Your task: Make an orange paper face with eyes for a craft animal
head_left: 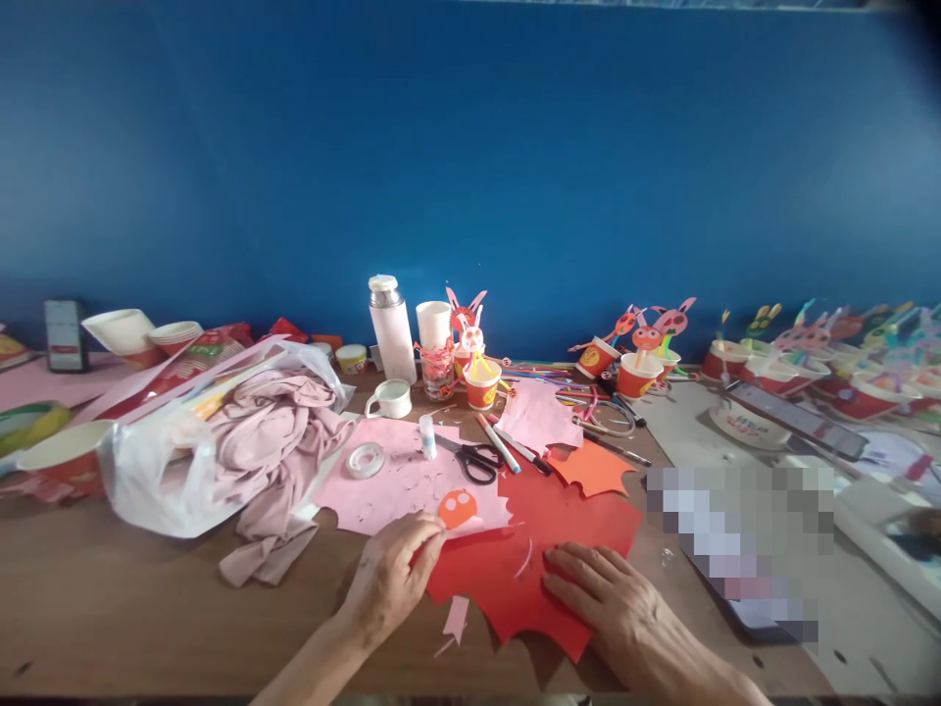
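My left hand (397,561) is closed, thumb and forefinger pinched at the lower left edge of an orange paper face (458,509) with two pale round eyes. Under the face lies a pink paper sheet (389,505). My right hand (607,593) rests palm down, fingers stretched out, on a red paper sheet (544,588) with scalloped cut edges. A thin pale paper sliver lies on the red sheet between my hands. Closer to me is a small pink paper scrap (457,618). Black-handled scissors (477,463), a glue stick (427,437) and a tape roll (366,460) lie beyond my left hand.
Markers (500,443) and an orange paper scrap (594,469) lie beyond the red sheet. A plastic bag (176,476) with pink cloth is at left. Behind stand a thermos (392,333), a white mug (389,398) and paper cups with rabbit figures (641,373).
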A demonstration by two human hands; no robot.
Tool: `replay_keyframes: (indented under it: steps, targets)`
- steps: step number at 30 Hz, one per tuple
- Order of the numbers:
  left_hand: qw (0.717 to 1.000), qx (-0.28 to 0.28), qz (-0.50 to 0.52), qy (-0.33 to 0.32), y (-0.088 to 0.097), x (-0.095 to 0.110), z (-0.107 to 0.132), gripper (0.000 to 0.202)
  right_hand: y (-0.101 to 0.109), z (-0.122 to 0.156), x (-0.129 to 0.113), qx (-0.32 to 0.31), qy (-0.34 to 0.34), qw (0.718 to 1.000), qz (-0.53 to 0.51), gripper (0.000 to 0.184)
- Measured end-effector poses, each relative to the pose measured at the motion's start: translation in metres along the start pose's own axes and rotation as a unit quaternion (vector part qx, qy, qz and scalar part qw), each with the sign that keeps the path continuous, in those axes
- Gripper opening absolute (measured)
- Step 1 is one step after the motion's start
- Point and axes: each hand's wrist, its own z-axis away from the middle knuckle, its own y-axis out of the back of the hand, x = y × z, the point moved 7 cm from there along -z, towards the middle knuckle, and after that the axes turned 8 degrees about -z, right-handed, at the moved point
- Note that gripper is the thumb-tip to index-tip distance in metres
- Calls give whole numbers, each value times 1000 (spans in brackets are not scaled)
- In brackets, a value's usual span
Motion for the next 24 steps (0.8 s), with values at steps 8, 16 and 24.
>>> replay_keyframes:
  steps: [8, 16, 24]
  targets:
    - [1000, -18, 3, -17, -4, 5, 1, 17, 9, -7, 8, -42, -38, 998, -10, 48]
    - [999, -37, -1, -4, -6, 4, 1, 16, 48, -5, 38, 30, -35, 998, 36, 46]
    - [997, -64, 51, 2, -6, 3, 2, 12, 113, -51, 140, 64, -286, 943, 158, 29]
